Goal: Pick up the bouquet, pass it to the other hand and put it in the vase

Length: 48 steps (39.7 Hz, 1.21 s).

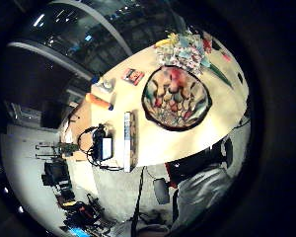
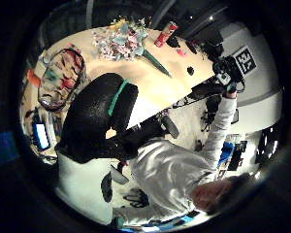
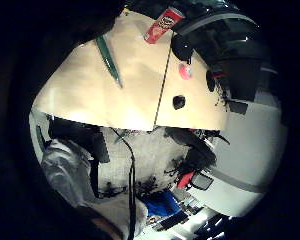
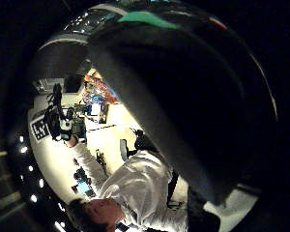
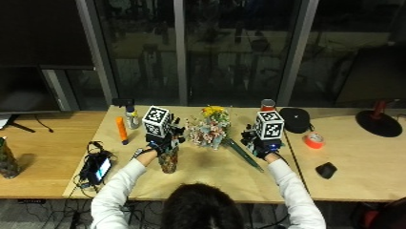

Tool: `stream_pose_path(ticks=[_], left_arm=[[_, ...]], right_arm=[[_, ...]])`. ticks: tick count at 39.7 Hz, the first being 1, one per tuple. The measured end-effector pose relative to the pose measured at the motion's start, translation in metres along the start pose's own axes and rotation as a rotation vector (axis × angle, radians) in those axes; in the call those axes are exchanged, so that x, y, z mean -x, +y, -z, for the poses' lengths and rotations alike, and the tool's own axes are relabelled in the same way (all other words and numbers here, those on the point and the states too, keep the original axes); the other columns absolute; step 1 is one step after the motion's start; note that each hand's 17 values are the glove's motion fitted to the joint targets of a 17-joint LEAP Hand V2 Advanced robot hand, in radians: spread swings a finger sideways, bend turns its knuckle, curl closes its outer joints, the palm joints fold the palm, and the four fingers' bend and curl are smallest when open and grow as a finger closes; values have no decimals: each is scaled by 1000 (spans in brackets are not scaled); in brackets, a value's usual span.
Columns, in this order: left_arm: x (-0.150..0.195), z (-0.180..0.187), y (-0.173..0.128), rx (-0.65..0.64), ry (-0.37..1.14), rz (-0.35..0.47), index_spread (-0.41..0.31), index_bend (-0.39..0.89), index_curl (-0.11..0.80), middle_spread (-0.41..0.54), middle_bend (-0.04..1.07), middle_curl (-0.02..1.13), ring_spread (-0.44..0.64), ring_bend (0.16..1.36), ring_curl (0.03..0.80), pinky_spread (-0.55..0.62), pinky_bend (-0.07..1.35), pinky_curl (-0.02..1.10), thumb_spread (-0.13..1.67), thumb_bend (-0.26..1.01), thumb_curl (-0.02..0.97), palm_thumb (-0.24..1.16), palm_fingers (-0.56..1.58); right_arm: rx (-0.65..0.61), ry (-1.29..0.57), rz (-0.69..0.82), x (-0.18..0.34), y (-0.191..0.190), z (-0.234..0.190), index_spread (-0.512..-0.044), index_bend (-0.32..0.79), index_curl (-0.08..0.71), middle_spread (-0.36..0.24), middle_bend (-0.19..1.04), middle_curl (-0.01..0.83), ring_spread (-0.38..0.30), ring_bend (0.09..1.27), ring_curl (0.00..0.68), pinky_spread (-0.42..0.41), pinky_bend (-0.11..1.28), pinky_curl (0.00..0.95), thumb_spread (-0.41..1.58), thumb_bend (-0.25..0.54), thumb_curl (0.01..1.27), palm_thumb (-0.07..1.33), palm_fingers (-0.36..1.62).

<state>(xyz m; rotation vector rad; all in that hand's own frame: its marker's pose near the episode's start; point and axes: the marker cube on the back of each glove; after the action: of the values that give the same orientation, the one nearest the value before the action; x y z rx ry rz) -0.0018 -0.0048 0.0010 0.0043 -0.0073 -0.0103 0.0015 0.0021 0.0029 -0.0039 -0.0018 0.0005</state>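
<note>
Bouquet (image 5: 208,130) lies on the table (image 5: 209,176), untouched, between the two hands, flower heads toward the windows, green wrapped stem (image 5: 243,155) running toward the person's right. Vase (image 5: 168,161) (multicoloured pattern) stands upright just under the left hand (image 5: 162,142), left of the bouquet. Right hand (image 5: 261,145) is raised beside the stem, not on it. Finger state of either hand: cannot tell, both are hidden from above. Left palm view looks down into the vase mouth (image 1: 175,98), bouquet (image 1: 185,49) beside it. Red can (image 5: 268,105), black cap (image 5: 296,119) behind right hand; orange tube (image 5: 121,130) far left.
</note>
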Motion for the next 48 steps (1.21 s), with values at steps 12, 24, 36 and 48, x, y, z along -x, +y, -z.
stream_pose_path(ticks=[12, 24, 36, 48], left_arm=[[-15, 2, 4, 8, -9, -39, -2, 178, 175, 233, 172, 129, 339, 485, 169, 355, 303, 166, 939, 98, 135, 268, 254], [-46, -25, 14, 45, 73, -115, 25, 135, 237, 260, 159, 174, 370, 516, 201, 373, 338, 229, 1076, 38, 192, 287, 253], [-60, -28, 25, 23, 156, -120, 58, 143, 245, 305, 171, 198, 367, 592, 242, 370, 405, 285, 1110, -19, 226, 268, 170], [-74, -20, 39, 47, 242, -108, 74, 151, 262, 335, 168, 211, 373, 636, 260, 368, 437, 312, 1079, -43, 211, 70, 172]], right_arm=[[-12, -50, -23, -19, 6, -11, -332, 76, 41, -5, 218, 148, 72, 505, 195, 208, 658, 266, 1064, 234, 80, 347, 189], [6, -3, -75, -6, -14, -15, -334, 85, 66, 44, 273, 228, 86, 565, 237, 221, 667, 299, 1234, 140, 99, 255, 189], [29, -28, -172, -16, -56, -29, -222, 67, 64, 98, 315, 283, 123, 686, 286, 226, 707, 324, 1179, 71, 161, 273, 315], [-42, -135, -299, -49, -125, -65, -158, 140, 117, 122, 298, 311, 112, 682, 298, 215, 702, 332, 1162, 91, 258, 464, 467]])
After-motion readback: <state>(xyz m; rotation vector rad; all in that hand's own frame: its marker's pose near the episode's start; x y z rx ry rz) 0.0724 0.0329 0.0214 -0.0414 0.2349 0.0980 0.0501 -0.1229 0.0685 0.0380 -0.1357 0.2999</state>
